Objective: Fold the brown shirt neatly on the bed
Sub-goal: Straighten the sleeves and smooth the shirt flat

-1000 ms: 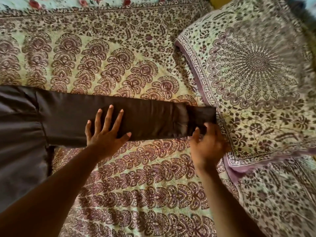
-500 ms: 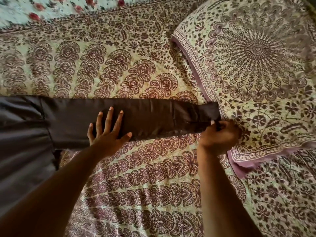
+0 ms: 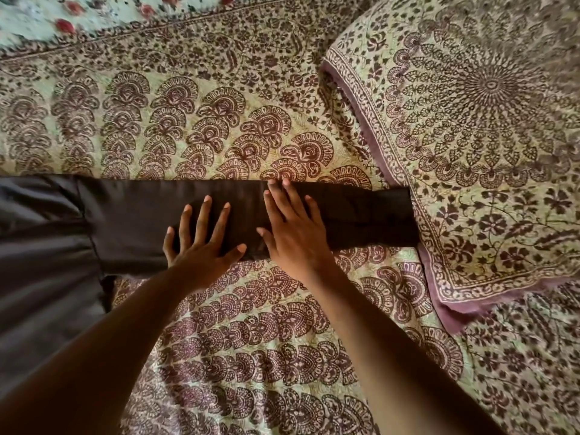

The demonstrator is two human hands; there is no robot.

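The brown shirt point(image 3: 47, 246) lies on the patterned bedspread point(image 3: 219, 120), its body at the left edge and one long sleeve point(image 3: 131, 215) stretched flat to the right. The cuff end point(image 3: 386, 215) stops at the pillow's edge. My left hand point(image 3: 204, 243) lies flat on the middle of the sleeve with fingers spread. Beside it my right hand point(image 3: 295, 227) also presses flat on the sleeve, fingers straight and reaching to the sleeve's far edge.
A large pillow point(image 3: 486, 136) in matching print lies at the right, its corner touching the cuff. A floral sheet point(image 3: 62, 14) shows along the top left edge. Patterned bedspread spreads in front of and behind the sleeve.
My right hand let go of the cuff end and moved left, now lying flat on the sleeve beside my left hand. My left hand stayed in place.
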